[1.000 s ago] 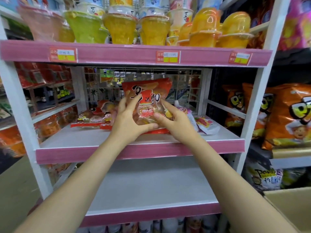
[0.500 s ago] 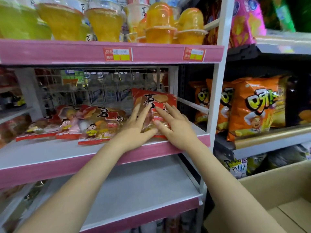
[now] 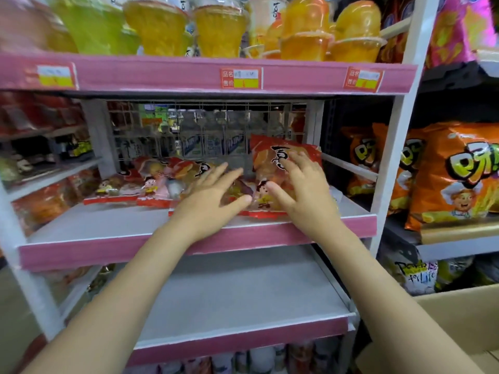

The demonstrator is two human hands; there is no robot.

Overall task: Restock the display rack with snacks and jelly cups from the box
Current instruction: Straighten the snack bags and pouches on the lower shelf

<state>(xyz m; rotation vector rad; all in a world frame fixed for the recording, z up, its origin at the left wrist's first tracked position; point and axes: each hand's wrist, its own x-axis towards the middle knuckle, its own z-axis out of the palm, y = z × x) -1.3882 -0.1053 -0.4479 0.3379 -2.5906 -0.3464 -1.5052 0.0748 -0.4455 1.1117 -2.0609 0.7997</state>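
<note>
Resting flat, fingers spread and straight, the right hand (image 3: 302,190) lies on the face of a red snack bag (image 3: 280,163) that leans back, its top toward the wire grid (image 3: 216,125), at the right end of the middle shelf (image 3: 108,233). The palm against the front looks meant to settle the bag so it keeps its tilt and shows its print. The left hand (image 3: 213,195), likewise spread and gripping nothing, lies just beside it over the neighbouring bags (image 3: 162,182), which overlap in a row running toward the shelf's left end; this probably keeps that row from sliding. All bag bottoms sit a little behind the pink front edge.

The leaning bag carries large black brush characters, partly covered by the fingers, and a small cartoon child; I cannot read the words. On the top shelf (image 3: 162,76), jelly cups (image 3: 305,36) in yellow, green and orange stand along the front edge, above red price tags (image 3: 241,78) printed 品名 and 售价, their figures blurred. The lower shelf (image 3: 243,300) shows bare grey board. Right of the rack's white post, orange chip bags (image 3: 456,179) show a chef cartoon and bubble lettering, and a pouch below reads something like "Power for Life". The cardboard box (image 3: 453,314) sits at the lower right corner, its contents out of sight.
</note>
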